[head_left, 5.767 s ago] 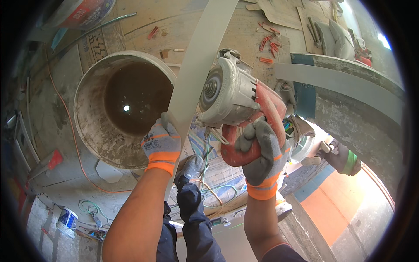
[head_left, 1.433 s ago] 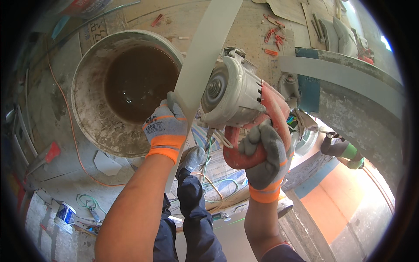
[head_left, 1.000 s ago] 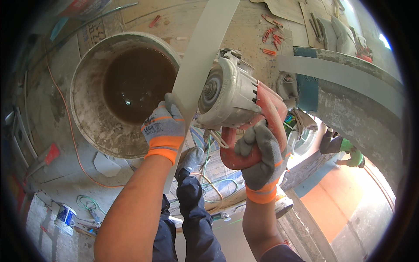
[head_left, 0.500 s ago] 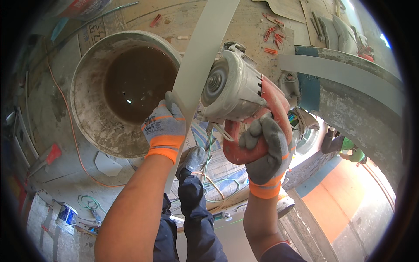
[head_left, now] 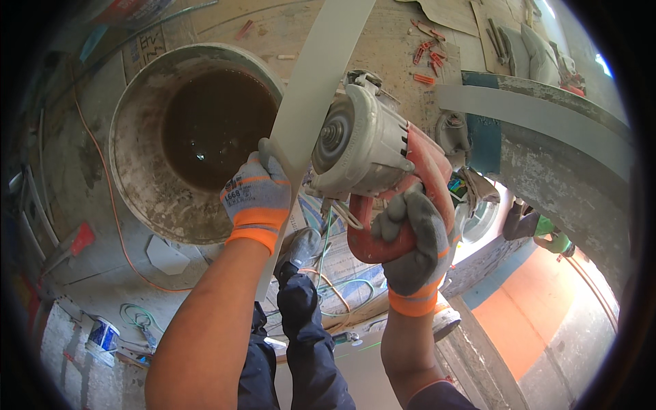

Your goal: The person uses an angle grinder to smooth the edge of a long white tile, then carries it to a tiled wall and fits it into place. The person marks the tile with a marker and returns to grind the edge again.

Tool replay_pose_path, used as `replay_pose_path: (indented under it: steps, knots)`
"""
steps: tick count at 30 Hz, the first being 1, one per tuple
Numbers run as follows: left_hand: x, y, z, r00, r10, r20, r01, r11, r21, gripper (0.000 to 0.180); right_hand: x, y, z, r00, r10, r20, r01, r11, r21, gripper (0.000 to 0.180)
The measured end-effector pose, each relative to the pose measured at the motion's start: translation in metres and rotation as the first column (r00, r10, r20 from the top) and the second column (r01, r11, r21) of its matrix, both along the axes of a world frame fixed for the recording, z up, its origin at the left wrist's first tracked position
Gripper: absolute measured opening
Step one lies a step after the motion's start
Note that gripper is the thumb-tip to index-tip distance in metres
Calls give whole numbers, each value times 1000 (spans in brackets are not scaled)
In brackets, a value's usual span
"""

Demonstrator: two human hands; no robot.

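Note:
In a grey glove with an orange cuff, my left hand (head_left: 258,198) is closed on the left edge of a long pale tile strip (head_left: 320,82), which runs slanting from the far edge down past my legs. My gloved right hand (head_left: 418,232) wraps round the red loop handle of a handheld tile saw (head_left: 374,140). The saw's dusty grey metal body lies against or just above the strip's right edge; contact and the blade are hard to make out. Beyond my left hand stands a large round bucket (head_left: 137,184) with murky brown water inside.
Red plastic clips (head_left: 425,58) lie on the boarded floor at the far side. An orange cord (head_left: 113,205) runs left of the bucket, and a green hose (head_left: 355,283) coils near my shoe (head_left: 304,247). At the right is a ledge (head_left: 560,157) bearing another pale strip.
The saw and my right hand have shifted slightly left, with the handle a little nearer to me. My left hand keeps its hold on the tile strip.

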State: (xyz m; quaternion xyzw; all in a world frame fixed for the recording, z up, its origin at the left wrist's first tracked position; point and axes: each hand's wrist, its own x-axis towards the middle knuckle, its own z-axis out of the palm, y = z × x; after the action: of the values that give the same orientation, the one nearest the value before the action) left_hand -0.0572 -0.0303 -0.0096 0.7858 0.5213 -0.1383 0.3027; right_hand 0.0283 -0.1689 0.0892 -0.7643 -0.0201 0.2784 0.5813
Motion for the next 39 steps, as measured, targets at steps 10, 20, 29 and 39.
replay_pose_path:
  steps: [10, 20, 29, 39]
  knots:
    - [2, 0, 1, 1000, -22, -17, 23, 999, 37, 32, -3, 4, 7, 997, 29, 66, -22, 994, -109, 26]
    - [2, 1, 1, 1000, -17, -6, 17, 1000, 5, 33, -5, 5, 6, 993, 54, 107, -37, 987, -155, 24]
    - [1, 1, 1, 1000, -17, 6, 17, 1000, 9, 32, -8, 5, 7, 995, 33, 94, -19, 989, -145, 20]
    - [4, 3, 4, 1000, -20, -23, 20, 1000, -22, 33, -12, 4, 9, 999, -2, 34, 5, 994, -112, 20]
